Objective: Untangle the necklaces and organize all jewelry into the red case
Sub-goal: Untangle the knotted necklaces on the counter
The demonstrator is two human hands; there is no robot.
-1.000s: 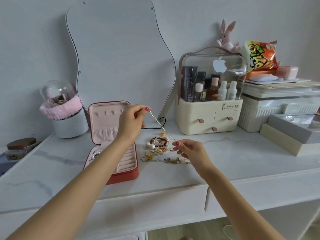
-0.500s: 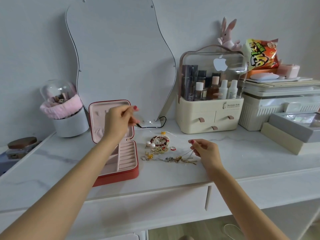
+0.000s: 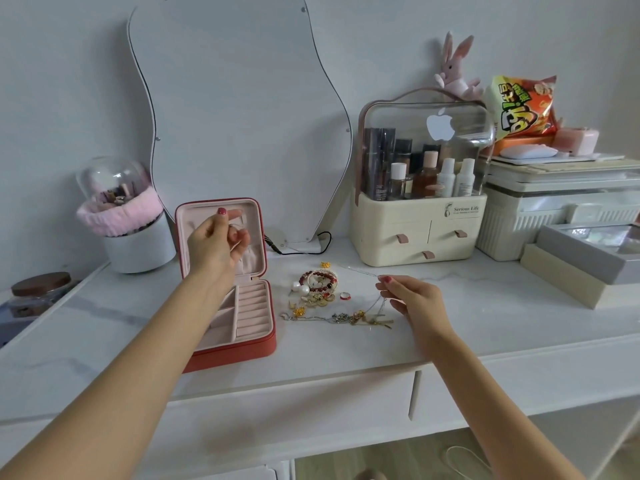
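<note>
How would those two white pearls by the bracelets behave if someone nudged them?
The pearls look round and smooth, so they would probably roll across the table. Being glossy, they may slip from fingertips. They touch each other and the bracelets lie right beside them, which might stop a roll that way; whether the pearls are joined I cannot tell.

"Serious Life" is being shown in dark print, beside a small emblem, on the cream base of the cosmetics organizer (image 3: pixel 420 223); a finer line beneath it is too small to be read. A white apple logo (image 3: pixel 440 125) is being displayed on the organizer's clear lid. Large black characters are being shown on the orange snack bag (image 3: pixel 523 105), but they cannot be made out. No other text is being shown legibly.
</note>
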